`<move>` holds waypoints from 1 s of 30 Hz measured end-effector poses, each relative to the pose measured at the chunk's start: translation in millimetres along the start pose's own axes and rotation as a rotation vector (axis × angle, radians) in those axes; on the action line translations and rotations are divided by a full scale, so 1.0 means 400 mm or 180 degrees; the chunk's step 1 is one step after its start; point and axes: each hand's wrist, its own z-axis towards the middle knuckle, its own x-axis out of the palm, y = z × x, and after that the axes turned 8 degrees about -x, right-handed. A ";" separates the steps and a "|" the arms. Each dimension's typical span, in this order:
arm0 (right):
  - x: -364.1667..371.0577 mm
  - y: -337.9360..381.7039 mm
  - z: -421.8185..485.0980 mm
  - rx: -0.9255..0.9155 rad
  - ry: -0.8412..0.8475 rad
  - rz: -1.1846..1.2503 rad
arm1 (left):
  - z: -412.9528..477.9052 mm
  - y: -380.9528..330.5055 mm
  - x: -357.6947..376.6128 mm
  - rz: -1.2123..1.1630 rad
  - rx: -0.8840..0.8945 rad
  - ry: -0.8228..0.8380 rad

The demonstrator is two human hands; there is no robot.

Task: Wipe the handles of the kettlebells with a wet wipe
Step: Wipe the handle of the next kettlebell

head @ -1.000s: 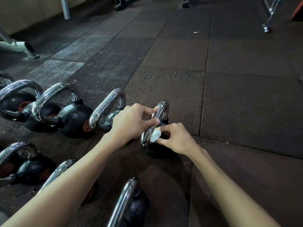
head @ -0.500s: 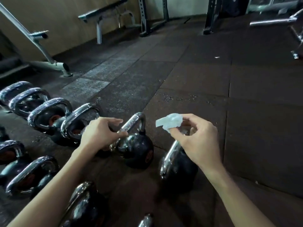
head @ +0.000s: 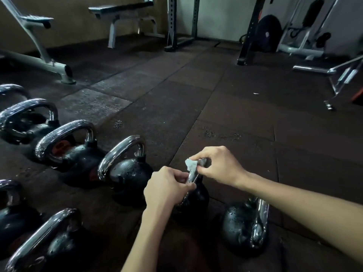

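Note:
Several black kettlebells with chrome handles stand in rows on the dark rubber floor. My left hand [head: 167, 188] grips the lower part of the chrome handle [head: 191, 177] of a small kettlebell [head: 196, 201] in the middle. My right hand [head: 218, 164] pinches a crumpled white wet wipe [head: 191, 164] against the top of that same handle. Most of the handle is hidden by my fingers. Another kettlebell [head: 243, 226] sits just right of it under my right forearm, and one with a tall handle [head: 125, 167] stands to the left.
More kettlebells [head: 64, 150] line the left side and the bottom left corner. A weight bench [head: 121, 10], a rack upright [head: 249, 36] and other gym machine frames [head: 306, 46] stand at the back. Rubber floor tiles [head: 235, 114] stretch ahead.
My right hand has brought the wipe down from the air onto the handle my left hand grips. The view has tilted up, showing more of the room.

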 end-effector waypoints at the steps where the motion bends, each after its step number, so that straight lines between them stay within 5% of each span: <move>1: -0.002 0.003 0.001 -0.0011 0.0053 0.0036 | 0.003 0.002 -0.005 -0.0086 -0.0055 0.0081; 8: -0.079 0.051 -0.014 -0.0250 0.0594 0.0011 | 0.013 -0.014 -0.019 -0.0441 -0.0304 0.0349; 14: -0.041 0.005 -0.011 -0.0152 0.0241 0.0502 | 0.009 0.002 -0.010 -0.0492 -0.0277 0.0340; 26: 0.000 -0.098 -0.011 -0.0980 0.0063 0.0659 | -0.041 -0.020 0.015 -0.0270 -0.0413 -0.0203; 30: -0.022 -0.140 0.031 -0.0682 -0.0188 0.0795 | -0.044 -0.041 0.014 -0.0066 -0.0532 -0.0246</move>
